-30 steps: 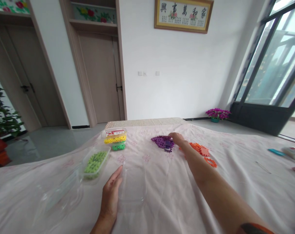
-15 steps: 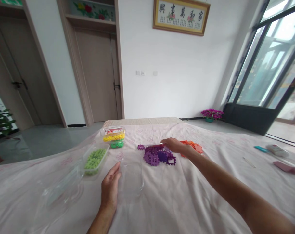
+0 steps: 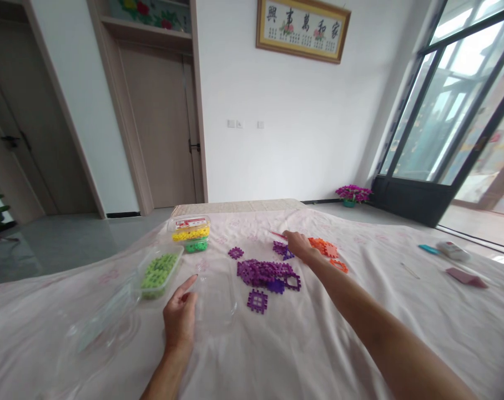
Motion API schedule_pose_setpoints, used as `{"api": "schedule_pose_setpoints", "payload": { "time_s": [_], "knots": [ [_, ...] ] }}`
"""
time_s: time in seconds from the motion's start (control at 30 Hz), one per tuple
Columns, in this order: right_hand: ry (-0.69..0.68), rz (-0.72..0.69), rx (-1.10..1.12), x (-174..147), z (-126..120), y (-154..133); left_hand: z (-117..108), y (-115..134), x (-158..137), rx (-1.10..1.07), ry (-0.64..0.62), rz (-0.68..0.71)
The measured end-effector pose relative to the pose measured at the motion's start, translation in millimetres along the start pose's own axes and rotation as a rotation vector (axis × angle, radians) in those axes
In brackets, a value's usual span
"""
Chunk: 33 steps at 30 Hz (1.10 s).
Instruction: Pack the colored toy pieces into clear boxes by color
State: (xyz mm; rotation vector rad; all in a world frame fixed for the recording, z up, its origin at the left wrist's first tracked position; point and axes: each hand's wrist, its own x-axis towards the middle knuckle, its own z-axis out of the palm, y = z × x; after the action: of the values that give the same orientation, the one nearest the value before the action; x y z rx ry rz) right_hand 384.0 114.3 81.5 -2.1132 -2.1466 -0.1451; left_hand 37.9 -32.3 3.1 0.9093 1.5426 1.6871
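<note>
My left hand [image 3: 180, 308] grips the left rim of a clear plastic container [image 3: 215, 319], which has nothing visible inside. Just right of it lies a pile of purple interlocking plastic pieces [image 3: 262, 272], with a square purple piece [image 3: 257, 301] in front and a snowflake-shaped one [image 3: 236, 253] behind. Beyond the pile, my right hand [image 3: 298, 243] is closed on a thin, flat red thing [image 3: 279, 235], seen nearly edge-on. A few purple pieces [image 3: 280, 248] lie just below that hand. Orange pieces [image 3: 326, 247] sit to its right, partly behind the wrist.
At left stand a tub of light green pieces [image 3: 159, 272] and a stack of lidded boxes [image 3: 191, 233] with yellow and green pieces. Clear plastic packaging [image 3: 102, 330] lies at front left. Toward the right are a pink item [image 3: 466, 277], a white item [image 3: 452, 250] and a blue item [image 3: 428, 249].
My right hand has moved away from the purple pile, taking the flat red thing with it. The purple pieces now lie more spread out and nearer. My left hand stays at the container.
</note>
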Motion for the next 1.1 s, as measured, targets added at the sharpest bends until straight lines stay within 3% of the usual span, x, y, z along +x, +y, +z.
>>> {"api": "schedule_pose_setpoints", "payload": {
  "time_s": [0.2, 0.37, 0.53, 0.7, 0.83, 1.03, 1.1],
  "knots": [
    [-0.072, -0.112, 0.006, -27.6, -14.1, -1.1, -0.1, -2.5, 5.2, -0.007, 0.005, -0.009],
    [-0.135, -0.205, 0.146, -44.0, -33.3, 12.7, -0.9, -6.6, 7.8, -0.003, 0.015, 0.002],
    [0.056, 0.001, 0.105, -26.8, -35.7, 11.3, -3.3, -4.9, 5.9, 0.015, 0.014, 0.002],
    [0.064, 0.098, 0.092, -10.3, -12.7, 0.1, -2.2, -1.5, 5.7, -0.003, 0.015, -0.013],
    [0.017, 0.025, 0.117, -11.0, -4.4, -4.3, 0.3, -2.8, 8.6, -0.004, 0.007, -0.023],
    [-0.131, -0.231, 0.198, -27.6, -20.1, -0.9, 0.6, -10.6, 13.2, -0.002, 0.012, -0.004],
    [-0.093, -0.240, 0.181, -28.2, -25.0, -3.1, 0.3, -11.5, 13.4, -0.002, 0.013, -0.002]
  ]
}}
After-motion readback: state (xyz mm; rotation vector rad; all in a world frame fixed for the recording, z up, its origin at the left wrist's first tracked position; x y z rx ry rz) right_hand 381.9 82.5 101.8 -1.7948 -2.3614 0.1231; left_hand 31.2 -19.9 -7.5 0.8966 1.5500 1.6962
